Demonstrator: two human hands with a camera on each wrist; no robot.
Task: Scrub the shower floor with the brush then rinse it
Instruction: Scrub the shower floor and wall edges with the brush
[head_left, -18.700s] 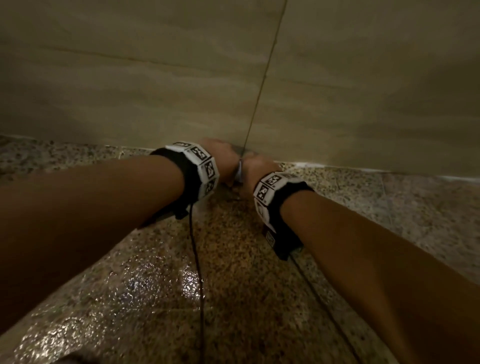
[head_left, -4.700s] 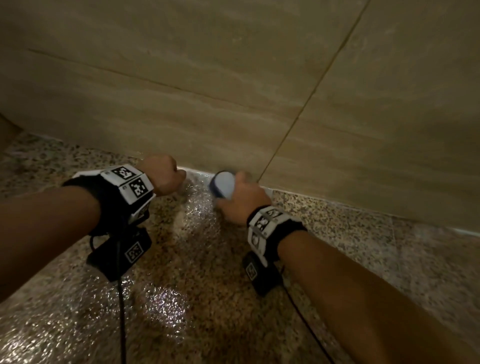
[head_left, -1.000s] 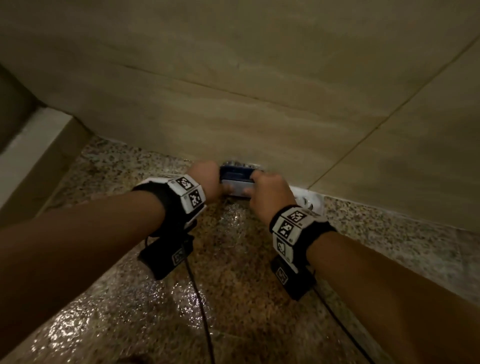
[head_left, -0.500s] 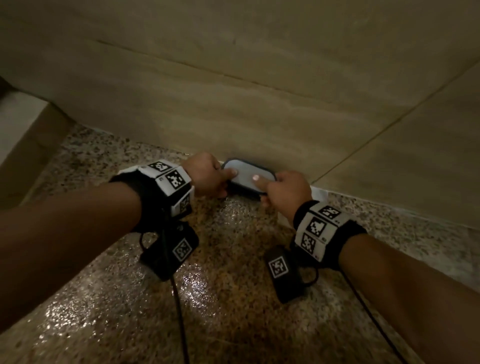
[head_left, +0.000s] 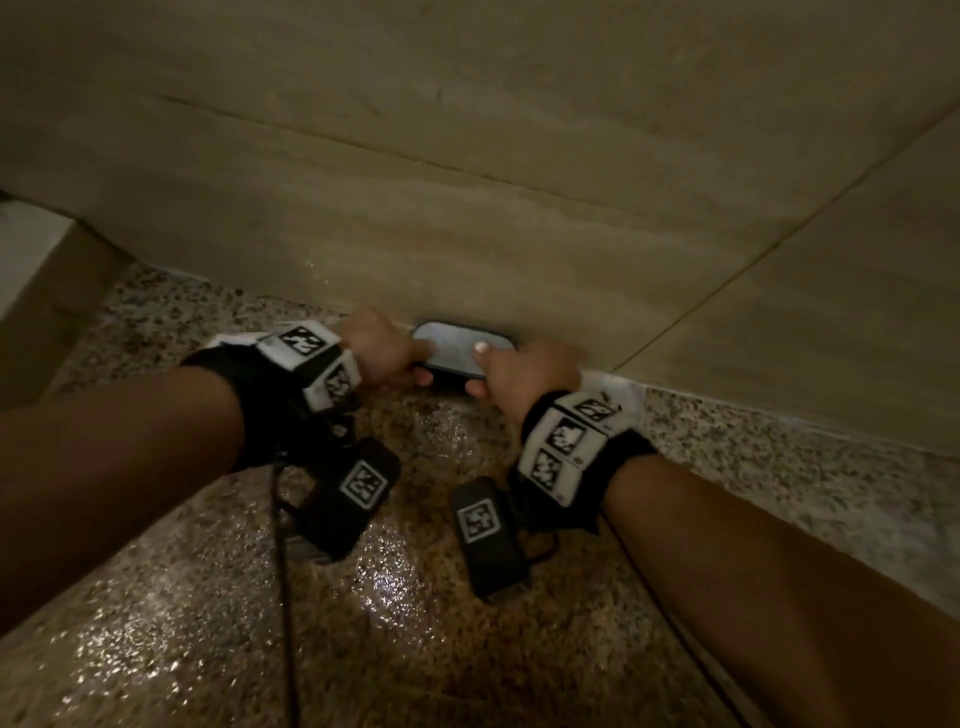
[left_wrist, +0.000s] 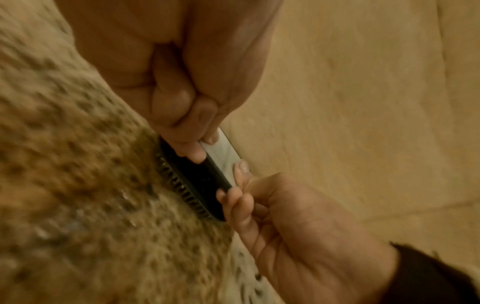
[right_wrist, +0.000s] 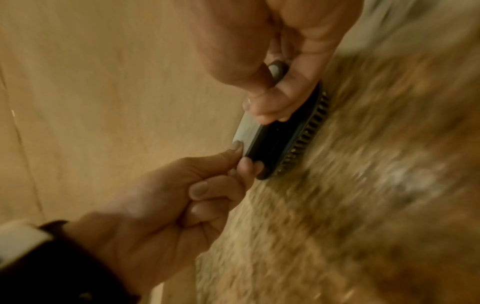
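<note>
Centre frame, our left hand (head_left: 382, 348) and right hand (head_left: 519, 374) each clamp thumb over fingers on one end of the scrub brush (head_left: 460, 349), bristles down on the wet speckled granite shower floor (head_left: 415, 597), hard against the beige wall tile (head_left: 467, 218) above. To scrub this seam well, we judge, both hands should press evenly, keep the bristles flat, and work short strokes along the joint toward frame left, knuckles off the wall.
</note>
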